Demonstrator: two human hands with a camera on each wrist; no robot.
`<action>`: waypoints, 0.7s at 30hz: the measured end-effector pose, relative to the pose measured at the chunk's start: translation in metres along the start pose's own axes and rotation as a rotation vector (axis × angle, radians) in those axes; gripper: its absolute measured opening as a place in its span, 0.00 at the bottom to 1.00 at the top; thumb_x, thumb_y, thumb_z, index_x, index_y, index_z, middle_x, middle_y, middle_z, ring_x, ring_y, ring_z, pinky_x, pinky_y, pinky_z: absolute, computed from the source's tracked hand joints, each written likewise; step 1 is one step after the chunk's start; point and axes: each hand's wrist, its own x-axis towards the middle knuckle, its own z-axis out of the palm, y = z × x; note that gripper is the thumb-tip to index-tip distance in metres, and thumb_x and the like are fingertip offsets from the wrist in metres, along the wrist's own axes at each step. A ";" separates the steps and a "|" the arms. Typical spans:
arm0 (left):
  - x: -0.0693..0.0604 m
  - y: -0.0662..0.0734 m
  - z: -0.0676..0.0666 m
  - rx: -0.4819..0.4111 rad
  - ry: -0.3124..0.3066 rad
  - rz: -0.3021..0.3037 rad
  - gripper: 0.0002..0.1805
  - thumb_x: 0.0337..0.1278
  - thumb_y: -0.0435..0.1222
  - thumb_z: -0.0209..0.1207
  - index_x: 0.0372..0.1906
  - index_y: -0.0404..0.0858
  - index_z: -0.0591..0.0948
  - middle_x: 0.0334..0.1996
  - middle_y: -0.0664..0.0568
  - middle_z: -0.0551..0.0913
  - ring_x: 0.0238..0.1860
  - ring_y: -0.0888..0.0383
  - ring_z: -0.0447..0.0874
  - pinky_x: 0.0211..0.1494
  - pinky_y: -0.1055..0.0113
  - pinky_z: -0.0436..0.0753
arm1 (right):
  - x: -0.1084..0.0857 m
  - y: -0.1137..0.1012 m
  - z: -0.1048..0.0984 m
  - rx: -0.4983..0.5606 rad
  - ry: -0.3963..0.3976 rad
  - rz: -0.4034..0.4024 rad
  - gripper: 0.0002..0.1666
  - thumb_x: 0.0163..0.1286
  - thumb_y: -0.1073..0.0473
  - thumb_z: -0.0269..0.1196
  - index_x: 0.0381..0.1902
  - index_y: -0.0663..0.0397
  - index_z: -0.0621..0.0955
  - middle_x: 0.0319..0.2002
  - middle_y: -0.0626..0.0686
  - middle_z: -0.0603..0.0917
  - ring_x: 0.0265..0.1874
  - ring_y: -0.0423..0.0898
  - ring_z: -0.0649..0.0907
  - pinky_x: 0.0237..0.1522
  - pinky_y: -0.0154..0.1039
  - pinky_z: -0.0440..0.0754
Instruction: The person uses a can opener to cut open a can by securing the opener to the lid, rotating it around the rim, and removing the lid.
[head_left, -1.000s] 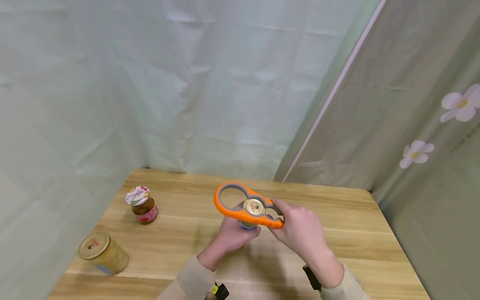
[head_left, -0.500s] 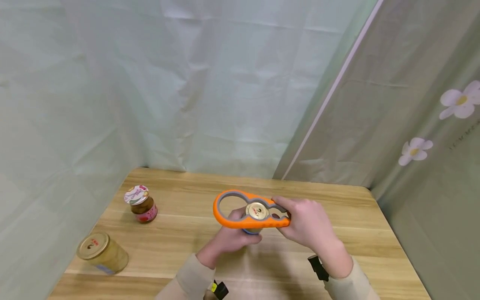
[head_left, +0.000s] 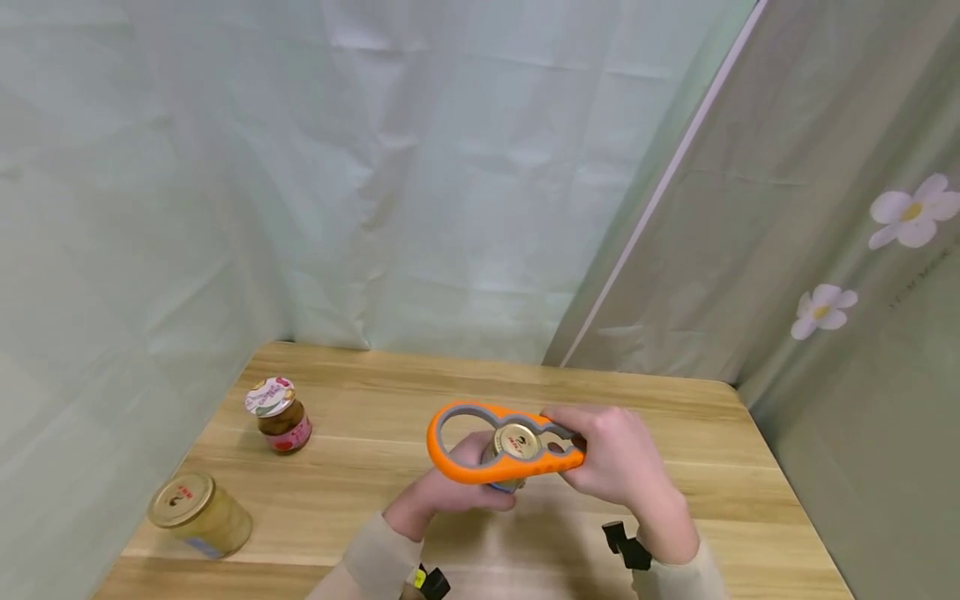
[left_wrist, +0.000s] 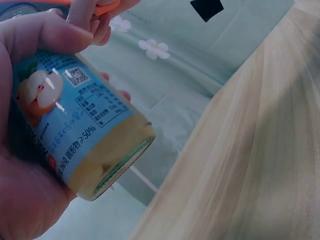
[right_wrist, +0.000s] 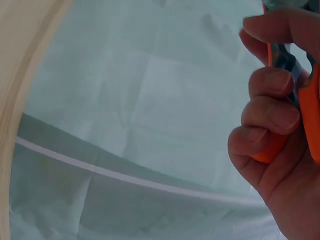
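My left hand (head_left: 457, 483) grips a glass jar with a blue label (left_wrist: 95, 115), its fingers and thumb wrapped round the body. The jar is held tilted above the table; its gold lid (head_left: 517, 442) sits within the middle opening of an orange-and-grey jar opener (head_left: 465, 475). My right hand (head_left: 618, 454) squeezes the opener's handles, with curled fingers (right_wrist: 270, 112) round the orange grip. The opener's larger ring lies over the left hand's fingers. Most of the jar is hidden under the opener and the left hand in the head view.
On the table's left side stand a small jar with a pink label (head_left: 281, 421) and a gold-lidded jar of pale contents (head_left: 202, 517). The wooden table (head_left: 675, 517) ends against hanging curtains (head_left: 450, 183) at the back and sides.
The jar opener has turned counterclockwise in the head view, its large ring coming down toward me. The gold lid and both hands have shifted slightly nearer. The grips stay the same.
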 end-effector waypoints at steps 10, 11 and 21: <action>-0.003 0.003 -0.001 -0.122 -0.091 -0.087 0.34 0.49 0.26 0.70 0.66 0.35 0.79 0.47 0.42 0.89 0.44 0.58 0.86 0.55 0.62 0.85 | -0.010 -0.003 -0.009 0.112 0.060 -0.060 0.25 0.49 0.65 0.75 0.44 0.33 0.88 0.24 0.29 0.76 0.20 0.27 0.69 0.22 0.26 0.68; -0.004 0.005 -0.001 -0.128 -0.073 -0.116 0.31 0.48 0.26 0.71 0.63 0.36 0.81 0.42 0.43 0.89 0.40 0.57 0.86 0.52 0.62 0.85 | -0.011 -0.003 -0.010 0.135 0.069 -0.058 0.25 0.49 0.66 0.75 0.44 0.34 0.88 0.26 0.29 0.78 0.20 0.27 0.70 0.23 0.26 0.69; -0.008 0.005 -0.005 -0.104 0.011 -0.162 0.21 0.50 0.27 0.74 0.50 0.37 0.81 0.37 0.42 0.87 0.40 0.55 0.87 0.52 0.58 0.86 | -0.039 0.012 -0.016 0.120 0.187 0.098 0.30 0.45 0.71 0.77 0.49 0.46 0.90 0.31 0.39 0.87 0.22 0.32 0.76 0.25 0.28 0.76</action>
